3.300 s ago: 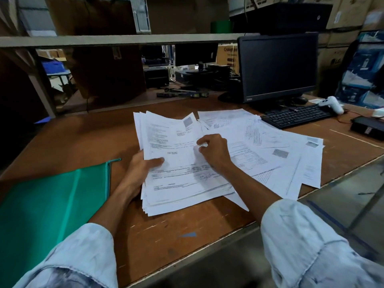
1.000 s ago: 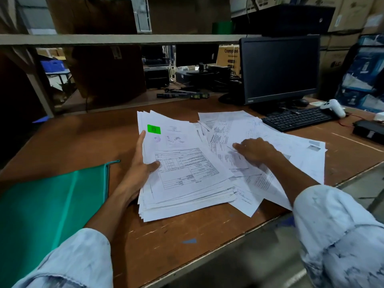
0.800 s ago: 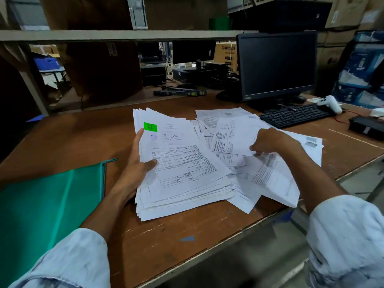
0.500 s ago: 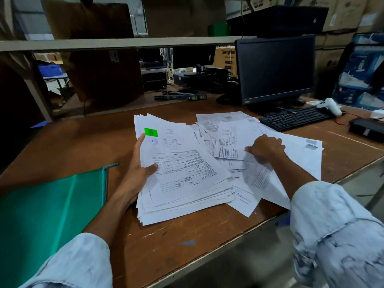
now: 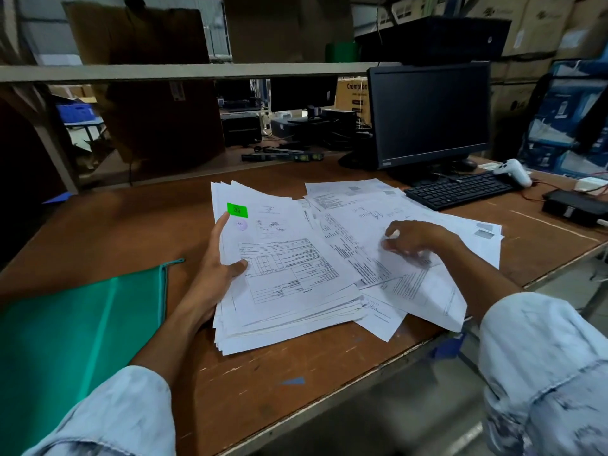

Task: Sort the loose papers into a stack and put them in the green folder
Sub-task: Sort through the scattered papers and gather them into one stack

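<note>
The green folder [image 5: 75, 324] runs off the left edge, and the right hand [image 5: 418, 240] is blurred

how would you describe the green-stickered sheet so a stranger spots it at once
On the brown desk, the left hand grips a thick paper stack. The sheet lies on top of it. Unlike the loose papers beside it, it carries a bright green sticker at its upper left corner.

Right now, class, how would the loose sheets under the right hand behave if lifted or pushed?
The loose sheets are thin, so probably floppy when lifted. Fanned over one another, they would likely slide apart if pushed. Those near the desk edge might fall.
</note>
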A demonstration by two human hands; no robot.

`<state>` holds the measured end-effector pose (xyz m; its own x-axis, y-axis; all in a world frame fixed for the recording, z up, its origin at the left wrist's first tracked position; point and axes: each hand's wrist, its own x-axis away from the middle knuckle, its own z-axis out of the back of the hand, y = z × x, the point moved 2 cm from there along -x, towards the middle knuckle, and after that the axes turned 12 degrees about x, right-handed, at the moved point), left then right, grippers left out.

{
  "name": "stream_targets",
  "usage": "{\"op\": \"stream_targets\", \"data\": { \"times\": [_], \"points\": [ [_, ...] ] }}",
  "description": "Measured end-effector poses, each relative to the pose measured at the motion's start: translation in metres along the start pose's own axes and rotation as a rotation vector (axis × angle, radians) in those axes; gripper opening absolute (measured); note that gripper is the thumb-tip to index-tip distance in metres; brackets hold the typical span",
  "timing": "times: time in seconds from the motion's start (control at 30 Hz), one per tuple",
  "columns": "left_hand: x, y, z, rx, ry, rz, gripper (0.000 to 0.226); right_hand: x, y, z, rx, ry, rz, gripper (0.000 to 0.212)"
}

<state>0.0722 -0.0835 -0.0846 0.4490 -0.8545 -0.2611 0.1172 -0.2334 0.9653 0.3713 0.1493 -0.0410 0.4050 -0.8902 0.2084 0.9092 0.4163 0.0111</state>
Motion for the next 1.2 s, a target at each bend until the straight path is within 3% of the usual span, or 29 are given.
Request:
{"op": "stream_targets", "data": {
  "times": [0.13, 0.23, 0.3, 0.4, 0.43, 0.53, 0.6, 0.67, 0.73, 0.8, 0.83, 0.93, 1.07, 1.13, 1.2],
  "points": [
    [0.002, 0.001, -0.001, 0.017, 0.000, 0.013, 0.087, 0.005, -0.002, -0.007, -0.074, 0.204, -0.161, 0.070],
    [0.003, 0.003, -0.002, 0.021, 0.000, 0.026, 0.086, 0.005, -0.003, 0.003, -0.133, 0.189, -0.143, 0.056],
    [0.004, 0.003, -0.002, 0.027, -0.003, 0.030, 0.085, 0.001, -0.001, 0.003, -0.295, 0.144, -0.102, 0.066],
    [0.004, 0.003, -0.003, 0.035, -0.004, 0.031, 0.085, 0.003, 0.002, 0.004, -0.726, 0.096, 0.060, 0.090],
    [0.003, 0.003, -0.002, 0.034, -0.006, 0.036, 0.085, 0.006, 0.003, 0.007, -0.802, 0.115, 0.111, 0.087],
    [0.002, -0.001, -0.001, 0.054, -0.009, 0.067, 0.076, 0.010, 0.005, 0.027, -0.788, 0.300, 0.223, 0.037],
    [0.001, -0.003, -0.001, 0.144, -0.002, 0.126, 0.066, 0.015, 0.004, 0.045, -0.846, 0.424, 0.267, 0.022],
    [0.001, -0.004, 0.000, 0.185, 0.034, 0.186, 0.059, 0.024, -0.002, 0.065, -1.173, 0.482, 0.358, 0.021],
    [0.001, -0.005, 0.000, 0.191, 0.044, 0.196, 0.059, 0.035, -0.012, 0.074, -1.697, 0.337, 0.499, 0.023],
    [0.002, -0.001, -0.004, 0.171, 0.035, 0.166, 0.058, 0.036, -0.029, 0.066, -1.887, 0.211, 0.523, 0.023],
    [0.002, 0.000, -0.004, 0.145, 0.040, 0.142, 0.057, 0.033, -0.040, 0.057, -1.790, 0.218, 0.476, 0.022],
    [0.001, 0.002, -0.002, 0.160, 0.071, 0.118, 0.039, 0.029, -0.078, 0.020, -1.165, 0.329, 0.376, 0.026],
    [0.006, 0.000, -0.002, 0.397, 0.148, 0.231, 0.050, 0.025, -0.109, -0.018, -1.046, 0.173, 0.272, 0.025],
    [0.005, -0.001, -0.003, 0.387, 0.088, 0.239, 0.034, 0.024, -0.119, -0.027, -0.948, 0.189, 0.203, 0.026],
    [0.005, 0.001, -0.003, 0.290, 0.049, 0.206, 0.043, 0.028, -0.129, -0.029, -0.894, 0.238, 0.171, 0.028]
  ]
}}
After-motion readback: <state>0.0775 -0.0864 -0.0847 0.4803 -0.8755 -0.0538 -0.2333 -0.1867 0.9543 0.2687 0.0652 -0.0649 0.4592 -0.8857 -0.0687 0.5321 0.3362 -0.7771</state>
